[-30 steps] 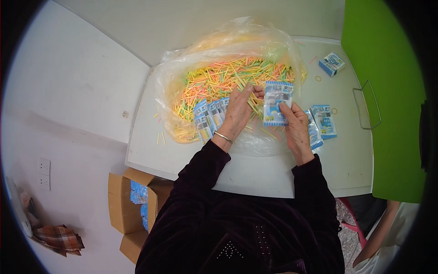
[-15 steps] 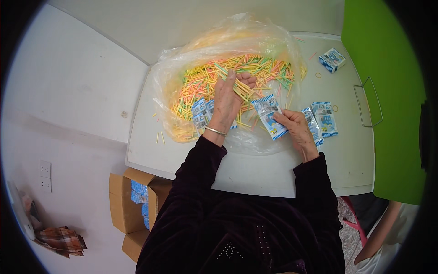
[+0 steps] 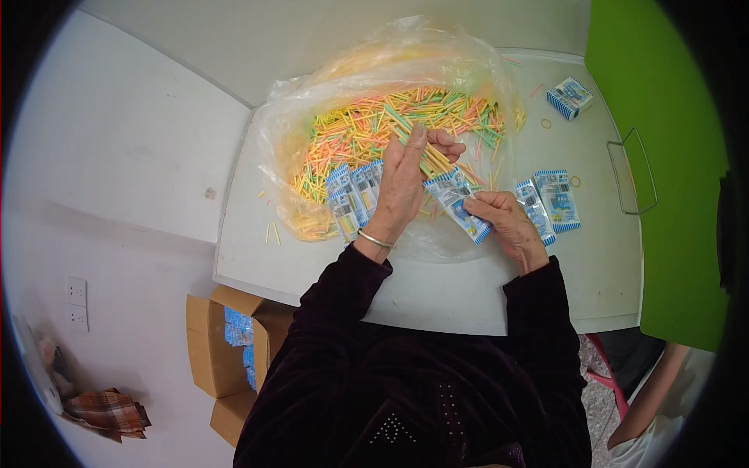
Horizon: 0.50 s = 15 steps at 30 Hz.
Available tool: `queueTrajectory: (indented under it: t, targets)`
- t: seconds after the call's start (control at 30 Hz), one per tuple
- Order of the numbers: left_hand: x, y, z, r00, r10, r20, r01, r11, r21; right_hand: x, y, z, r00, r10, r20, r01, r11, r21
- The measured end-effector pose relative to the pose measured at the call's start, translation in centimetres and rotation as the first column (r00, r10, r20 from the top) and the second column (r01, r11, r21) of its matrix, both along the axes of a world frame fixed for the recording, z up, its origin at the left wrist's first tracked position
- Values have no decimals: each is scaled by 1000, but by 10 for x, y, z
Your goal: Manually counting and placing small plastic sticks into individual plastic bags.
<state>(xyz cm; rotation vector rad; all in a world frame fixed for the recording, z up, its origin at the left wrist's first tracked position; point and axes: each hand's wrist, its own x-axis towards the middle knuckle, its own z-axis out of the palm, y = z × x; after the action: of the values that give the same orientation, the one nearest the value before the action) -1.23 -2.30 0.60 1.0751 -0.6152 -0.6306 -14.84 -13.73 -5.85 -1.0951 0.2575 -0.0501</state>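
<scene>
My left hand is closed round a small bunch of thin coloured sticks, yellow, green and orange, over the front of a clear plastic bag. Inside that bag lies a heap of the same loose sticks. Between thumb and fingers, my right hand pinches a blue-and-white printed packet. The packet's upper end meets the lower ends of the bunch; whether any stick is inside it, I cannot tell. Several similar packets lie left of my left wrist, partly hidden by it.
Two flat packets rest right of my right hand. A bundled stack of packets sits at the far right, near rubber bands and a wire handle. A cardboard box with blue packets stands below left. Another person's arm shows lower right.
My left hand has moved right with the bunch of sticks, toward the packet. The packet in my right hand has tilted, its top now at the bunch's lower ends.
</scene>
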Motion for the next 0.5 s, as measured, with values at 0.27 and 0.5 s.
queueTrajectory:
  t: [0.27, 0.5]
  targets:
    - [-11, 13, -1, 997, 70, 41, -69, 997, -28, -2, 0, 2, 1000, -8, 4, 8, 1000, 24]
    - [-12, 20, -6, 997, -17, 78, 12, 998, 57, -2, 2, 4, 998, 56, 20, -56, 998, -20]
